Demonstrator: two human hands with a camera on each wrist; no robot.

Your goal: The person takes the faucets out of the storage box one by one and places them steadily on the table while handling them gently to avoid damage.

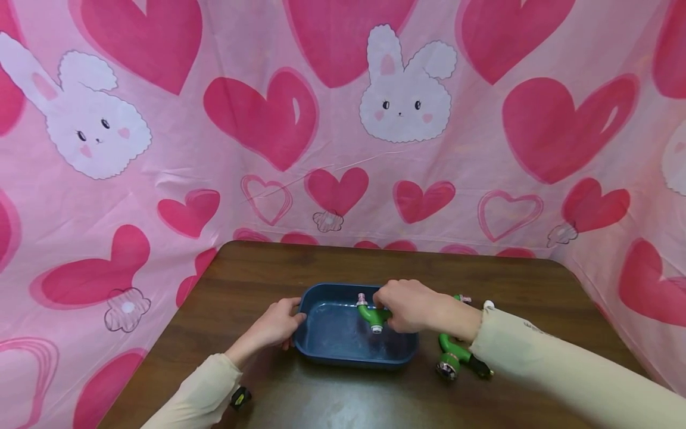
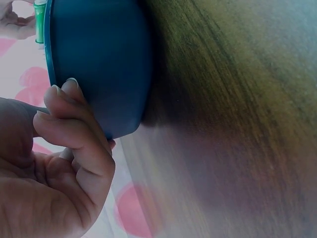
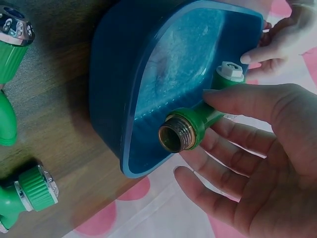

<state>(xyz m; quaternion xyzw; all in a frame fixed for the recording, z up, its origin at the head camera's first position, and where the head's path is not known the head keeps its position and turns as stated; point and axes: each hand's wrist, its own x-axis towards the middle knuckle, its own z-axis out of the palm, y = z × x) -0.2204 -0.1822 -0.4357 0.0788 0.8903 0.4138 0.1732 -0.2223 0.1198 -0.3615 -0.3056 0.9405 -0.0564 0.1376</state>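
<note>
A blue plastic basin [image 1: 343,357] stands on the wooden table. My left hand [image 1: 276,325] grips its left rim, thumb at the edge and fingers against the outer wall, as the left wrist view also shows. Over the basin, my right hand [image 1: 409,305] pinches a green faucet [image 1: 370,316] between thumb and fingers. In the right wrist view, the faucet [image 3: 198,119] has an open threaded metal end facing the camera and a white hexagonal cap on top. Its far end is partly hidden by the right hand.
Right of the basin, beneath the right forearm, lies a green nozzle-like fitting [image 1: 450,360] with a black handle. Another green piece [image 1: 462,298] lies farther back, partly covered by the arm. A pink heart-and-rabbit cloth [image 1: 332,149] hangs behind the wooden table [image 1: 268,262].
</note>
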